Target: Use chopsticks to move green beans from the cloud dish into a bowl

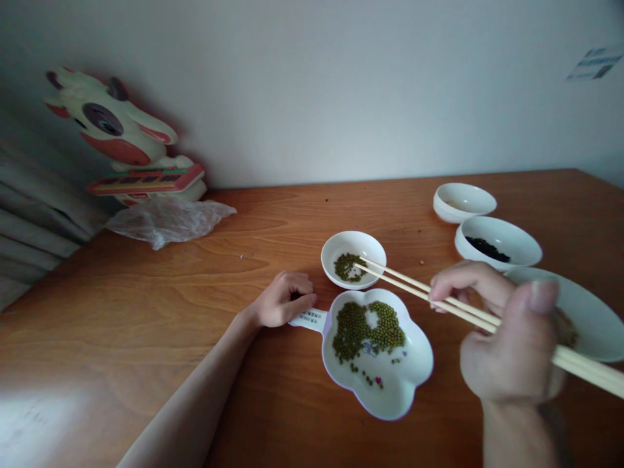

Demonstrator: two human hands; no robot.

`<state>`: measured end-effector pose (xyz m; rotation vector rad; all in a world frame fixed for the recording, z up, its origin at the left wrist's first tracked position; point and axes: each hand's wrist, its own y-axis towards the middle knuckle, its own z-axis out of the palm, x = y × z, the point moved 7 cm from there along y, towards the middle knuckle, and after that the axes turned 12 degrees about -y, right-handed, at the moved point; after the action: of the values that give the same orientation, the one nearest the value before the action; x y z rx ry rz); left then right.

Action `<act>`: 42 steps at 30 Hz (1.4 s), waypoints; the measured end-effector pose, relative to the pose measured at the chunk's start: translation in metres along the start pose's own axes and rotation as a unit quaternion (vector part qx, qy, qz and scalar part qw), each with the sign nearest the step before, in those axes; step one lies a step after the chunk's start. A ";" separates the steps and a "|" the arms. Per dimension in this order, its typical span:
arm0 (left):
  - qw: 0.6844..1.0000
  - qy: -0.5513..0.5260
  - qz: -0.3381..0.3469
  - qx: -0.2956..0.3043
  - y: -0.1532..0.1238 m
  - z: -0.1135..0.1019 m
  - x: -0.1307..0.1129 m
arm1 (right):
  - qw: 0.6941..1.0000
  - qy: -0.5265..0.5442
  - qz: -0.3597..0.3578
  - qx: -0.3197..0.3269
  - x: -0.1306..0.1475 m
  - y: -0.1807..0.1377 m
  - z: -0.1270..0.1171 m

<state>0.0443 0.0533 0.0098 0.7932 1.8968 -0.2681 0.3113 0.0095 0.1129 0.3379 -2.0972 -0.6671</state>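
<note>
My right hand is closed round a pair of wooden chopsticks. Their tips reach over a small white bowl that holds green mung beans; whether a bean is between them I cannot tell. My left hand, fingers curled, grips the short labelled handle of a flower-shaped white dish with a lilac rim. More mung beans lie in this dish in two clusters, with a few loose near its front. The dish stands just in front of the small bowl.
At the right stand a white bowl, another white bowl with dark bits, and a larger pale plate, partly behind my right hand. A cow-shaped toy keyboard and a crumpled plastic bag are at the back left, by the wall.
</note>
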 end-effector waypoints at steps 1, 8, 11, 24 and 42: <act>1.000 -0.003 0.000 0.000 0.000 0.000 0.000 | 1.000 -0.004 0.001 0.007 -0.001 0.001 -0.002; 1.000 -0.008 -0.003 -0.007 0.000 0.000 0.000 | 0.990 -0.044 0.007 0.132 0.002 0.000 -0.015; 1.000 -0.010 -0.005 -0.006 0.000 0.000 0.000 | 0.983 -0.042 0.019 0.176 0.001 0.000 -0.009; 1.000 -0.007 -0.004 -0.004 -0.002 -0.001 0.004 | 0.971 -0.069 0.036 0.227 -0.006 -0.002 0.001; 1.000 -0.009 -0.003 -0.006 -0.001 0.000 0.001 | 0.974 -0.069 0.022 0.217 -0.005 0.000 0.002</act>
<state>0.0430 0.0532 0.0090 0.7743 1.8817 -0.2668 0.3124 0.0130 0.1081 0.4956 -2.3707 -0.2029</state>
